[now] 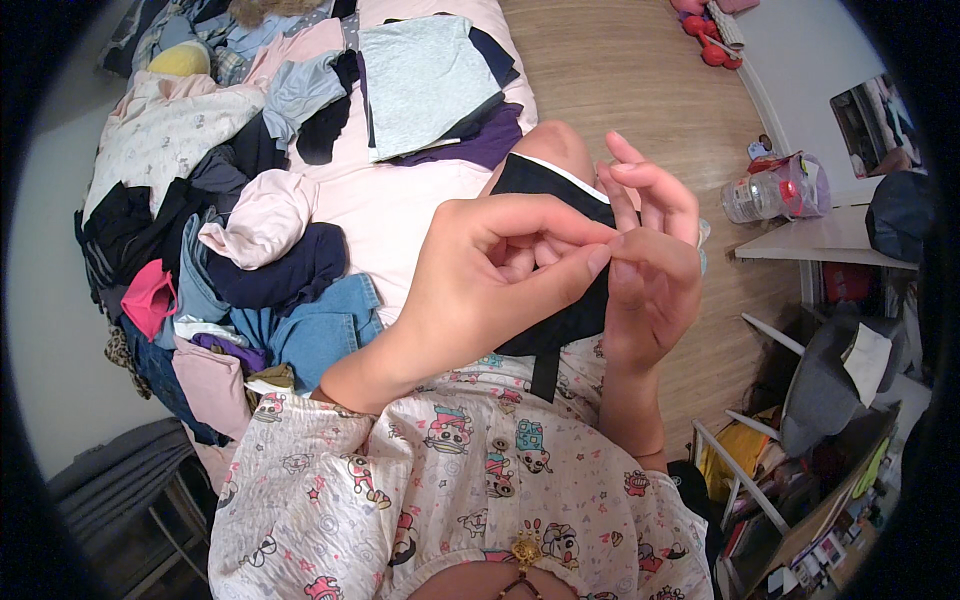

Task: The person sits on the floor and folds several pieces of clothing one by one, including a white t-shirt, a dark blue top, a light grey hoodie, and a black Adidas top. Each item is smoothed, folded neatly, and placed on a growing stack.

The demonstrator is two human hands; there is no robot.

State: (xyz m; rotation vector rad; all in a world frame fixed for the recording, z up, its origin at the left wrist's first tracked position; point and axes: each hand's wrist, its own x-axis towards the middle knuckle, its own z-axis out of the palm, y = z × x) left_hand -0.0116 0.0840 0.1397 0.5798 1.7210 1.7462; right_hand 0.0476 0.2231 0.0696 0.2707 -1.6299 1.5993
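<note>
My left hand (495,274) is raised over my lap, with thumb and index fingertips pressed together. My right hand (652,262) meets it there, its thumb and index finger at the same spot, the other fingers spread upward. Whether something tiny is pinched between the fingertips cannot be told. Beneath both hands a black cloth garment (555,326) with a white edge and a black strap lies across my lap, over the printed white clothing I wear. Beyond it, folded clothes with a light grey piece (427,82) on top lie on the pale pink bed.
Heaped clothes cover the bed's left side, among them blue denim (326,322), a navy garment (281,266) and a bright pink item (148,300). To the right are a wooden floor (600,67), a clear plastic bottle (750,199), a white shelf (825,240) and a grey chair (821,382).
</note>
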